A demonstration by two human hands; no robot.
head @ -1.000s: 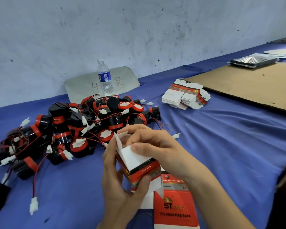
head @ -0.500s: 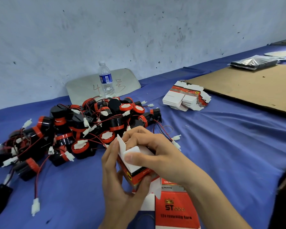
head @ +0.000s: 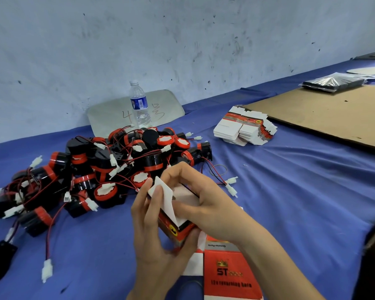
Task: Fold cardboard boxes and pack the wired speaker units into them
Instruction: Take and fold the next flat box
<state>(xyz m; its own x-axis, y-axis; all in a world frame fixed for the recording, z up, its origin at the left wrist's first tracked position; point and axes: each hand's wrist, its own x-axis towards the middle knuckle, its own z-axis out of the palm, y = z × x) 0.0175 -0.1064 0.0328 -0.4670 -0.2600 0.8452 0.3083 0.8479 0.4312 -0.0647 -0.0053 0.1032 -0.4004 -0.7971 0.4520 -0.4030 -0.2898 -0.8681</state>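
Shifted over the box (head: 179,229) top, right hand (head: 204,198) pinches a white flap (head: 163,199) — left hand (head: 153,234) grips the box below.

Table (head: 290,191): pile of wired speaker units (head: 108,169) left; water bottle (head: 140,105) behind it; stack of flat boxes (head: 243,128) right; cardboard sheet (head: 333,113) farther right.

The box (head: 173,229) I hold is thin printed card, glossy red and black outside and matt white on its inner flaps, like the stack of flat boxes (head: 243,128). The speaker units (head: 108,165) are shiny black plastic with red bands, white plastic plugs and thin coated wires, and they lie on the counter's (head: 290,191) matt, creased blue cloth. Towards the far right corner are a dull brown cardboard sheet (head: 325,113) and a crinkled glossy plastic bag (head: 333,82); the bottle (head: 139,105) is clear smooth plastic.
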